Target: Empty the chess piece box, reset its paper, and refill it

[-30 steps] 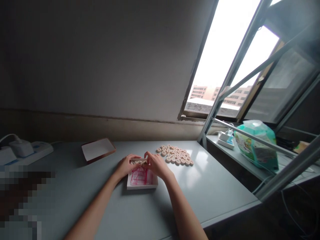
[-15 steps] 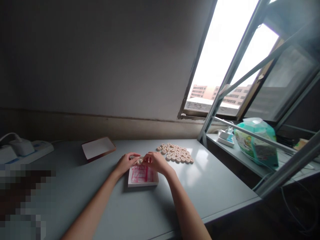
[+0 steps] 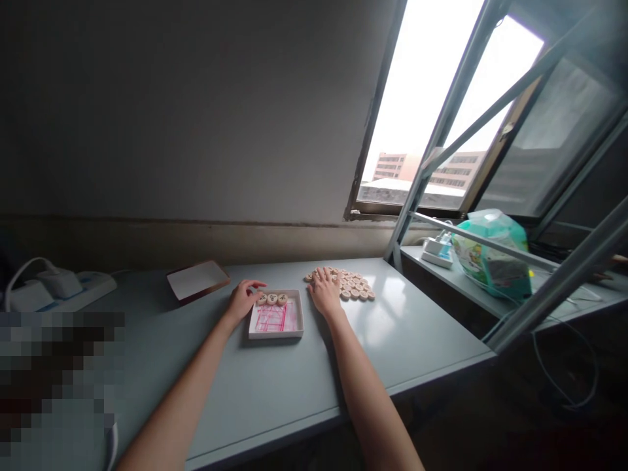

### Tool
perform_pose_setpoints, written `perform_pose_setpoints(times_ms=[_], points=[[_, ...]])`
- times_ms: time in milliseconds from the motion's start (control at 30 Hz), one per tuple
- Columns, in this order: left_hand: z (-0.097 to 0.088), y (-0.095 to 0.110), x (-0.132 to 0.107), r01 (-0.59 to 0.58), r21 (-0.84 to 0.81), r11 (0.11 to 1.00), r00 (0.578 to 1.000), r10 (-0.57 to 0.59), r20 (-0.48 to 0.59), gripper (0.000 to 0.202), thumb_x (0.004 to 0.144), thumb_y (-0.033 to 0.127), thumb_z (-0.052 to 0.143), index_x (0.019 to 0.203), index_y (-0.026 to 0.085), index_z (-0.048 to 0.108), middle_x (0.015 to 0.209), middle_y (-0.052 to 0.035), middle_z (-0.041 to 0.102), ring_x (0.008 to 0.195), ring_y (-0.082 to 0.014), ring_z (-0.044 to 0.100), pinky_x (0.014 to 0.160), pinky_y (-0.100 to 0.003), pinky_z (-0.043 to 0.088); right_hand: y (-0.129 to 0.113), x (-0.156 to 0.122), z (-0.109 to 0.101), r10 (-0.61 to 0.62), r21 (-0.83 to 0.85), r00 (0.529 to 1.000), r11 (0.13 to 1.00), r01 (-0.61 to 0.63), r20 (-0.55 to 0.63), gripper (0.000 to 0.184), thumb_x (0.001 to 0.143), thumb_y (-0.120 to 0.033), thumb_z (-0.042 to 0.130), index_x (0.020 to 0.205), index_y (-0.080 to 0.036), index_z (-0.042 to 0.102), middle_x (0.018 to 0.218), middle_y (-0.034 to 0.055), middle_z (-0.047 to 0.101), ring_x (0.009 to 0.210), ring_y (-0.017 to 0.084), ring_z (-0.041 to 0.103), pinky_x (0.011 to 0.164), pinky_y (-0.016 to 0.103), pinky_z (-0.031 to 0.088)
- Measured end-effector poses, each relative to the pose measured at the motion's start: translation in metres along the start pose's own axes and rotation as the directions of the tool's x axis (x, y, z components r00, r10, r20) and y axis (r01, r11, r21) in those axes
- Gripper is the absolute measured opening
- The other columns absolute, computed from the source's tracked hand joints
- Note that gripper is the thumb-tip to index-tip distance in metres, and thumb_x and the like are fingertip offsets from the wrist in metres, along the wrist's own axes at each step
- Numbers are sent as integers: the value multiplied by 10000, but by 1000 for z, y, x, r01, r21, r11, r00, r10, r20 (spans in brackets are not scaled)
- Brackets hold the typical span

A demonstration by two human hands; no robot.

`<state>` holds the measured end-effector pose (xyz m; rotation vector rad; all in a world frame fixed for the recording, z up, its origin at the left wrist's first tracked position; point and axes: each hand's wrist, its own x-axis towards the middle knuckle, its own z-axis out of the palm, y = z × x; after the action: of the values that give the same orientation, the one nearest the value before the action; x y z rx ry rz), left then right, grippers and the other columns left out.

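A shallow white box (image 3: 275, 333) lined with pink-gridded paper lies on the grey table (image 3: 275, 386). Three round wooden pieces (image 3: 272, 299) sit in a row along its far edge. My left hand (image 3: 242, 299) rests at the box's far left corner, fingers curled, a fingertip touching the leftmost piece. My right hand (image 3: 324, 289) lies flat with fingers spread on the near edge of a cluster of several loose wooden pieces (image 3: 352, 285) to the right of the box.
A box lid with a brown rim (image 3: 197, 280) lies at the back left. A white power strip with a plug (image 3: 59, 288) sits far left. Right of the table, a ledge holds a green plastic bag (image 3: 490, 254) and a small charger (image 3: 436, 248), behind metal window bars.
My right hand has left the box and moved right onto the loose pieces. Three pieces now lie uncovered in the box. The view has tilted so the table sits higher.
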<state>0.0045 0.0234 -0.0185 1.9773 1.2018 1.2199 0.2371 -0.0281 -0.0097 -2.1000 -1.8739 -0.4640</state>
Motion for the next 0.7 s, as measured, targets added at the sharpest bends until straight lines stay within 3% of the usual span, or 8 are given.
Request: perform_pose_setpoints(times_ms=[100,200,367,467,567,700], points=[[-6,-5,2,22,110,994,995,-12,-95,221,653,151,487,790,175,660,841,-36,551,641,-108,489,623,-250,426,-2,0,-3,-57,-34,998,998,57,-16,380,875,-275,347,1237,-191,423,1336,104,362,1253,250,235,1002,553,-30],[-8,-6,1,62,176,982,985,-32,-169,205,667,129,472,765,168,647,859,-45,526,688,-123,498,668,-264,435,-3,1,-3,-122,0,992,993,122,-31,376,869,-204,348,1236,-241,418,1307,64,409,1223,242,281,1001,559,22],[-8,-6,0,117,222,968,980,-76,-183,166,677,161,489,738,168,644,833,-47,519,794,-160,514,756,-289,434,-8,1,-5,-240,81,965,965,248,-104,246,859,-180,367,987,-218,574,1130,48,560,1124,220,379,1008,528,15],[-8,-8,2,159,222,962,973,-114,-202,149,680,197,509,733,156,642,811,-49,527,809,-170,521,786,-300,428,-12,2,-7,-235,122,961,960,253,-145,158,832,-193,436,876,-197,588,1017,54,609,1039,221,439,995,518,21],[-8,-9,2,176,228,958,972,-132,-197,150,686,207,505,741,154,635,812,-52,545,803,-172,527,788,-305,426,-15,4,-10,-201,178,970,958,224,-138,115,805,-203,485,867,-201,582,867,43,642,916,216,494,954,466,138],[-6,-8,1,169,247,954,977,-128,-172,147,699,200,481,743,161,616,820,-52,562,798,-166,532,771,-294,427,-22,6,-18,-118,329,975,928,175,-186,157,806,-286,507,933,-213,564,896,36,640,884,214,508,857,387,239]])
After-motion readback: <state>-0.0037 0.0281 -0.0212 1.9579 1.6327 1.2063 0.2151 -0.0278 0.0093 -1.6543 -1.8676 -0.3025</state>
